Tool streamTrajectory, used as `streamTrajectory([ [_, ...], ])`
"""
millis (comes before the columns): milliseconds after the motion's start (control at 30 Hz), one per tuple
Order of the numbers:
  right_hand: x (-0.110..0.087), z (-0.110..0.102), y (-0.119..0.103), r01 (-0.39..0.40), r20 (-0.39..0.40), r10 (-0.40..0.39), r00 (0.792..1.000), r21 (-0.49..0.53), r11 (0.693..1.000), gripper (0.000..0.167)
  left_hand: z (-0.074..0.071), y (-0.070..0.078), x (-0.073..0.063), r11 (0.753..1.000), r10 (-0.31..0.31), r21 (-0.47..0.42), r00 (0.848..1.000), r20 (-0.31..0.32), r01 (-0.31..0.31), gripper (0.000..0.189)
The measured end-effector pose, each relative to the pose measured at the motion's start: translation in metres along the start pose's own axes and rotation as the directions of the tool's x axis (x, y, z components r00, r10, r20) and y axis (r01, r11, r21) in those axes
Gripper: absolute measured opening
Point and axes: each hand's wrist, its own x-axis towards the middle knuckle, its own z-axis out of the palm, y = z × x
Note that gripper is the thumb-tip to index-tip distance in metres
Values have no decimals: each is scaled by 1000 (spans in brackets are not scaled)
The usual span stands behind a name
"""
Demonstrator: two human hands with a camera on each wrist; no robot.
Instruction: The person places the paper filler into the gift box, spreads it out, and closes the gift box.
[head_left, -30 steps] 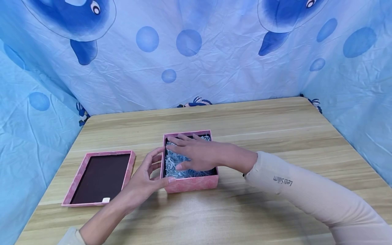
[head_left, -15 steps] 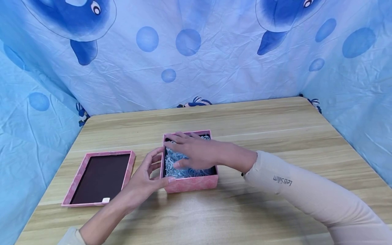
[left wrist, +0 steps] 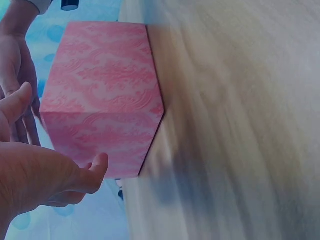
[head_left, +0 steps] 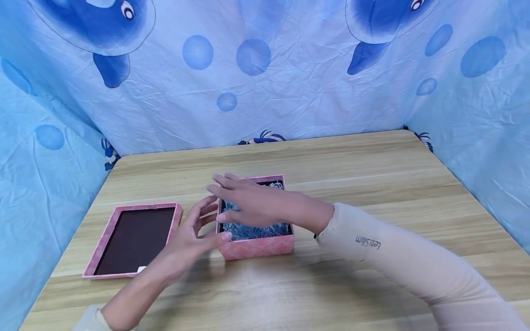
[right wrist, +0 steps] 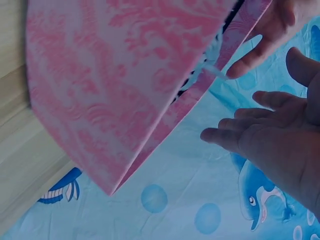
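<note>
A pink patterned box [head_left: 256, 247] stands uncovered at the middle of the table, its dark inside filled with pale blue shredded paper [head_left: 269, 232]. My right hand [head_left: 256, 202] is held over the box, fingers straight and pointing left past its left rim. In the right wrist view this right hand [right wrist: 280, 130] appears apart from the box [right wrist: 110, 75] and holds nothing. Beside the box's left wall is my left hand [head_left: 186, 239], fingers loosely bent, thumb near the front corner. The left wrist view shows the left hand [left wrist: 45, 175] gripping nothing; whether a fingertip touches the wall, I cannot tell.
To the left lies a pink-rimmed lid [head_left: 136, 239], dark inside face up, with a small white piece [head_left: 141, 269] at its near edge, partly behind the left forearm. A blue dolphin-print curtain [head_left: 290, 92] surrounds the wooden table [head_left: 352, 165] at the back and sides.
My right hand has risen from the shredded paper and shifted left, past the box's left rim. My left hand has drawn slightly left, its thumb coming away from the box's front corner.
</note>
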Motion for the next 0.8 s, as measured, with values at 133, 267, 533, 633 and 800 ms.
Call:
streamTrajectory([
  [133,6,2,-6,-9,-26,9,1000,10,1000,69,-7,4,-3,1000,-2,26,1000,-29,3,80],
  [267,15,3,-15,-34,-57,36,998,41,999,69,-18,11,-7,992,-30,121,997,-77,39,80],
  [533,31,9,-46,-70,-55,78,995,139,988,70,-55,20,-15,943,-119,290,978,-171,165,82],
  [633,36,14,-57,-62,-42,69,997,143,988,70,-69,19,-14,929,-144,310,969,-203,203,83],
  [800,44,21,-71,-90,-30,97,995,191,977,73,-93,13,-11,916,-152,325,952,-264,236,82],
])
